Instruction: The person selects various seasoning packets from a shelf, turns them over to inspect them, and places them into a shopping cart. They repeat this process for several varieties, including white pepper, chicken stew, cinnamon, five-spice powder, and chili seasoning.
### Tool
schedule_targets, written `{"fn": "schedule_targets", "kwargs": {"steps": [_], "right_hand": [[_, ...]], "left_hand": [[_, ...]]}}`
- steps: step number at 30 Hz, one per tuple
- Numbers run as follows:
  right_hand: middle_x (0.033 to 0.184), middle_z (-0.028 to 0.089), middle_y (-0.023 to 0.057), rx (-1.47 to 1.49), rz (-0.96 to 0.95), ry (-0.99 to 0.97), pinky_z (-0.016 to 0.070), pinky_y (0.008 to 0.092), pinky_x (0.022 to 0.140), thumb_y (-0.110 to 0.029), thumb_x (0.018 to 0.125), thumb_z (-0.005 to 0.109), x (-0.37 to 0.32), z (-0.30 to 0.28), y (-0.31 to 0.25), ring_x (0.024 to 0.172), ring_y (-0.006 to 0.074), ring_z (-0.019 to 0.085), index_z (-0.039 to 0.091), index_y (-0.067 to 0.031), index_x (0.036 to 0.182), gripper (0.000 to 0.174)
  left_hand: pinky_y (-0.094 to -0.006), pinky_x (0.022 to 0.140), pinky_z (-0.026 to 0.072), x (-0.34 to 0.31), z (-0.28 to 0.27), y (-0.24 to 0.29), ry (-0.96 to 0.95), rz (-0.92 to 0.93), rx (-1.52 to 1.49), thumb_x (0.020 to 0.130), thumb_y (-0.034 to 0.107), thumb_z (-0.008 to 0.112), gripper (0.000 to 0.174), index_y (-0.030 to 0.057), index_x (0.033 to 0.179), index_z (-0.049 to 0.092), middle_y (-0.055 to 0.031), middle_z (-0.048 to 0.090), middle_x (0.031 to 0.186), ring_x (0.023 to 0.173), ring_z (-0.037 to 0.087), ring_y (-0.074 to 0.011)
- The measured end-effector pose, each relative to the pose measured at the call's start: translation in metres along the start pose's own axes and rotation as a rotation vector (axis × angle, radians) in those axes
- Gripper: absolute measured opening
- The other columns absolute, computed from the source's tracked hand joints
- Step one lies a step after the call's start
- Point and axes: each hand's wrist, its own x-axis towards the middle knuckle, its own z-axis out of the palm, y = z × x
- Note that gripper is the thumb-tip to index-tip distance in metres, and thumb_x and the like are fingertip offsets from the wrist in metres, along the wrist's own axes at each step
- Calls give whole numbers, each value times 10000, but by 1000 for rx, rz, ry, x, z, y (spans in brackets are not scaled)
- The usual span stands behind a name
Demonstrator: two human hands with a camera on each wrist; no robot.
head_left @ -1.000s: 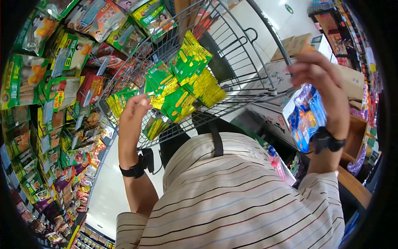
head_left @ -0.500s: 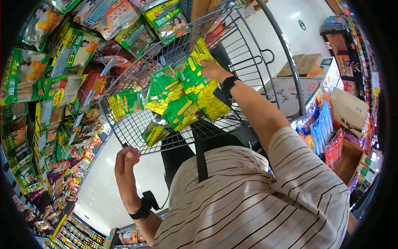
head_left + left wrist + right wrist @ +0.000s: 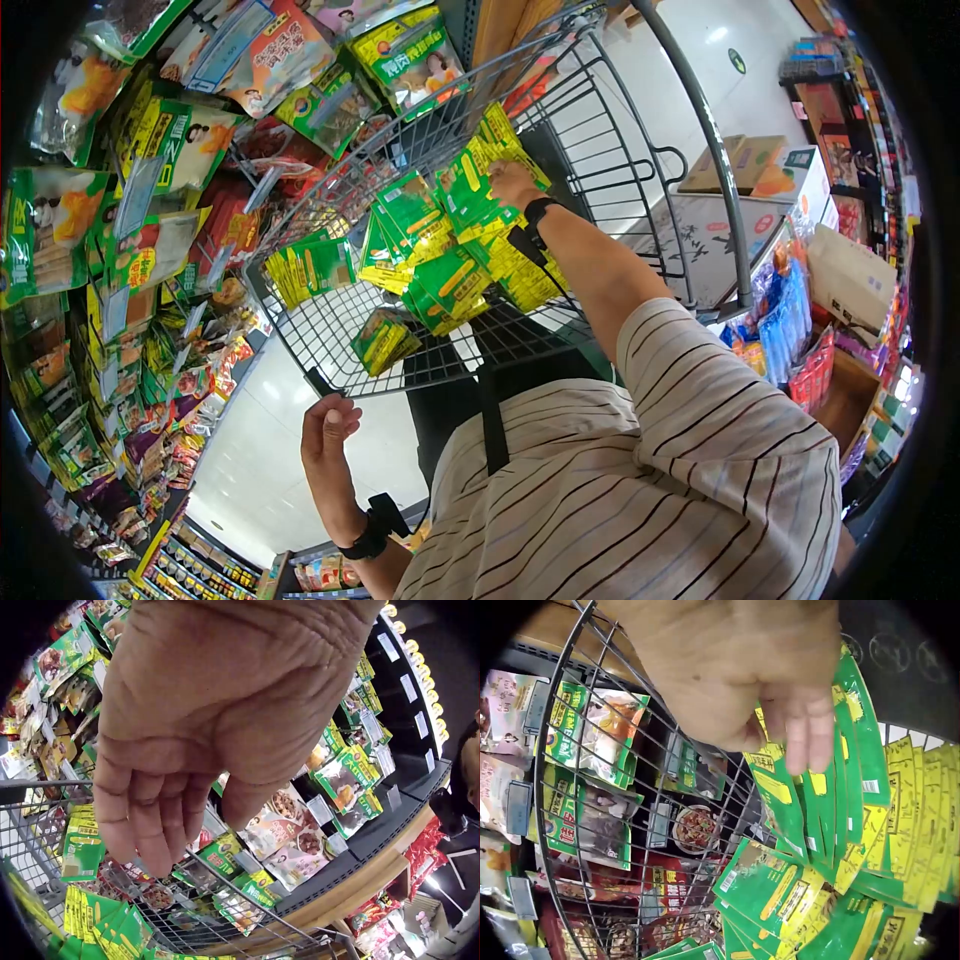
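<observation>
In the head view the right hand (image 3: 513, 185) reaches into the wire shopping cart (image 3: 325, 345), over a fanned stack of green and yellow food packets (image 3: 465, 190). From the right wrist, its fingers (image 3: 810, 739) hang fairly straight across the upper part of these packets (image 3: 817, 802), thumb held apart; the palm hides their top edges. Beside the cart's near left corner, the left hand (image 3: 330, 440) is outside the basket with loosely bent fingers, holding nothing. More green packets (image 3: 445, 285) overlap in the cart, with another bunch (image 3: 312, 268) at its left side.
Shelves of hanging food packs (image 3: 60, 230) line the left, close to the cart side. The cart handle (image 3: 715, 150) curves along the right. Beyond it are cardboard boxes (image 3: 725, 225), blue bagged goods (image 3: 785, 315) and a wooden bin (image 3: 850, 400).
The right hand came from beyond the cart handle in to the fanned packets and is still there. The left hand drew back from above the packets to outside the cart's near corner.
</observation>
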Motion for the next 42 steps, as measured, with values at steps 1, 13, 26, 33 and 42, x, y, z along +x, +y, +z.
{"fn": "schedule_targets", "kwargs": {"steps": [1,13,26,33,42], "right_hand": [[1087,646,113,111,-105,-71,596,421,683,-169,950,594,27,-3,40,863,273,701,599,-108,1240,297],[1097,672,97,13,166,-107,580,390,772,-193,902,685,-65,39,-83,941,228,660,637,-58,1179,312],[1238,637,82,371,-183,-582,519,300,877,-199,955,547,-342,59,-258,983,153,629,583,1,1313,411],[1266,625,86,447,-321,-650,494,297,934,-180,1013,496,-400,71,-277,1065,150,613,546,-10,1360,389],[1087,643,49,135,-666,-156,490,274,871,-152,986,553,-391,60,-285,1004,110,602,531,-16,1276,321]], "left_hand": [[-335,869,519,2,1,1,-3,-1,2,989,330,595,364,-4,1131,614,-109,670,1022,943,665,-196],[-331,870,512,16,8,8,-89,-10,44,997,308,578,340,-2,1132,611,-101,665,1030,955,659,-198],[-414,1045,424,45,66,9,-224,782,678,823,123,737,728,15,1446,377,-259,480,1375,1263,494,-401],[-380,957,482,43,55,-10,-222,801,478,904,-38,588,435,7,1330,509,-194,601,1251,1153,593,-338],[-280,886,466,10,29,23,-329,402,-134,984,154,574,284,22,1232,612,-50,668,1145,1000,604,-114]]}}
